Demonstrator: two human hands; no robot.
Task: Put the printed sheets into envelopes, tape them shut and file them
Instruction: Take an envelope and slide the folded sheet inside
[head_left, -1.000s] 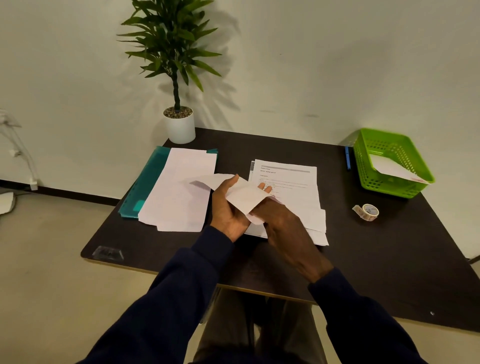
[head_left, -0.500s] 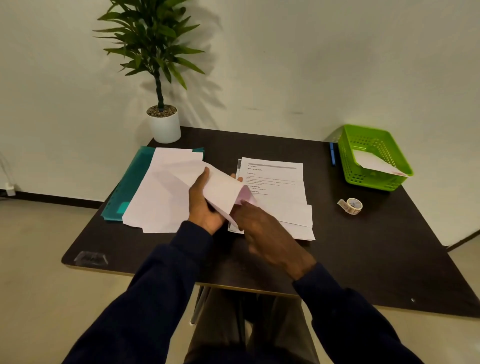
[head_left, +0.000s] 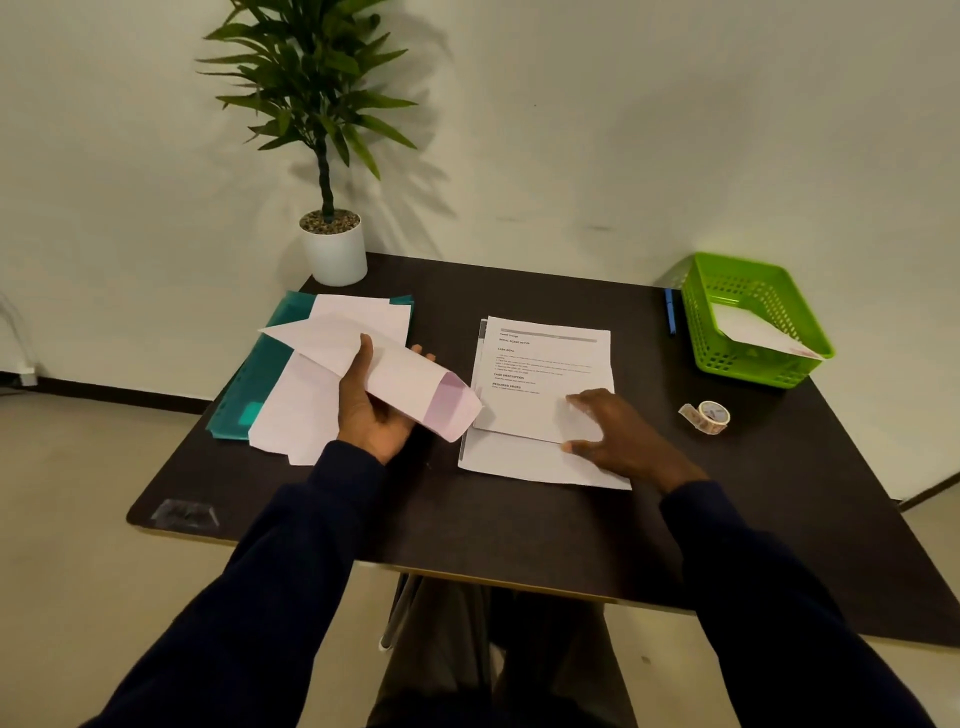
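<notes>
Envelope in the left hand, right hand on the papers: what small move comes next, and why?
Probably the right hand should lift the top printed sheet, which it rests on with flat fingers. The left hand grips an envelope whose open mouth faces that sheet.

so there's a dark square table (head_left: 519, 530) shoved up against a plain off-white wall (head_left: 623, 130), with a leafy green plant (head_left: 311, 93) in a white pot (head_left: 335, 254) topped with pebbles (head_left: 330, 221) sitting on its far left corner. a blue pen (head_left: 670, 310) lies flat near the far right edge, and on the near left corner there's a clear patch (head_left: 184, 514) stuck to the tabletop, can't tell what it is. under it all is a beige floor (head_left: 78, 519), with a dark baseboard (head_left: 119, 397) running along the bottom of the wall on the left.
</notes>
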